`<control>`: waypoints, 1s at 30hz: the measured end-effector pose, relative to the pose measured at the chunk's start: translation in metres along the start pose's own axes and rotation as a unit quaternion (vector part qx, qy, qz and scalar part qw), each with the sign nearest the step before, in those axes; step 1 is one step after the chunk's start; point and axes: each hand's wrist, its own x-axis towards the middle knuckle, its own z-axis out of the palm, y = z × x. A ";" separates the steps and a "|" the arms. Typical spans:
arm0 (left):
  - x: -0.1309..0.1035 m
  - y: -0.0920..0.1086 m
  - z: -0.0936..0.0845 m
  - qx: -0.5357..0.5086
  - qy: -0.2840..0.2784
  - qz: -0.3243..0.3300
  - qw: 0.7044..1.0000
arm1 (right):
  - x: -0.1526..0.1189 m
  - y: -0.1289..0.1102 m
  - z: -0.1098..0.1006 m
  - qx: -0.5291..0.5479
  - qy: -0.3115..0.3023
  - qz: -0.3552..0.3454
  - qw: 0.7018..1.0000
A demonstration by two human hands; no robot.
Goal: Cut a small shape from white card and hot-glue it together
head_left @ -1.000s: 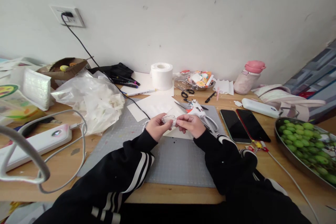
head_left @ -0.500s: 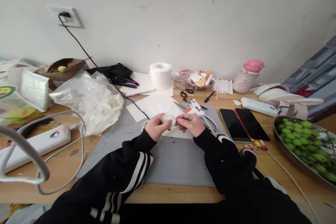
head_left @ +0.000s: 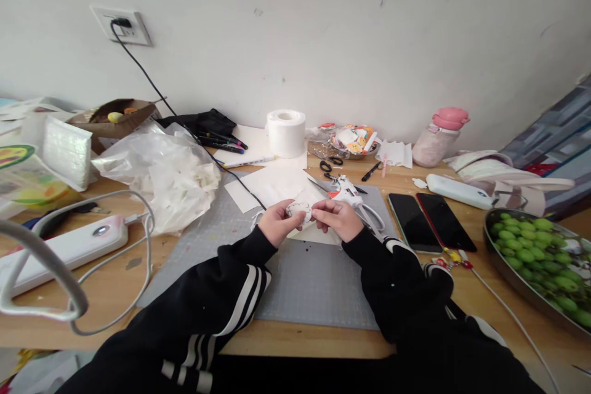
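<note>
Tissue roll (head_left: 286, 133), 2 phones (head_left: 423, 220), grapes (head_left: 540, 252) w/ tray.

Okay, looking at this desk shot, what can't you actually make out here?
- Small white piece, head view: mostly covered by left hand and right hand; its markings are too small to read.
- Bowl of green fruit: cut off by the right edge.
- Scrap dish by the wall: contents too small to identify.

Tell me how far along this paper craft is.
Done: the small white paper cut-out with dark drawn outlines is already cut free. In hand: left hand and right hand pinch it together above the grey cutting mat. Left, probably: gluing; the white glue gun lies unused behind the hands.
</note>
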 end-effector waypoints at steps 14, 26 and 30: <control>0.001 -0.002 -0.001 -0.008 -0.013 -0.010 1.000 | -0.001 -0.001 0.000 -0.004 0.001 0.002 1.000; -0.001 0.000 0.000 0.007 -0.015 -0.009 1.000 | -0.001 -0.002 0.001 0.005 -0.006 0.008 1.000; -0.001 0.000 0.001 0.015 -0.011 -0.010 1.000 | 0.000 -0.001 0.002 -0.003 -0.004 0.005 1.000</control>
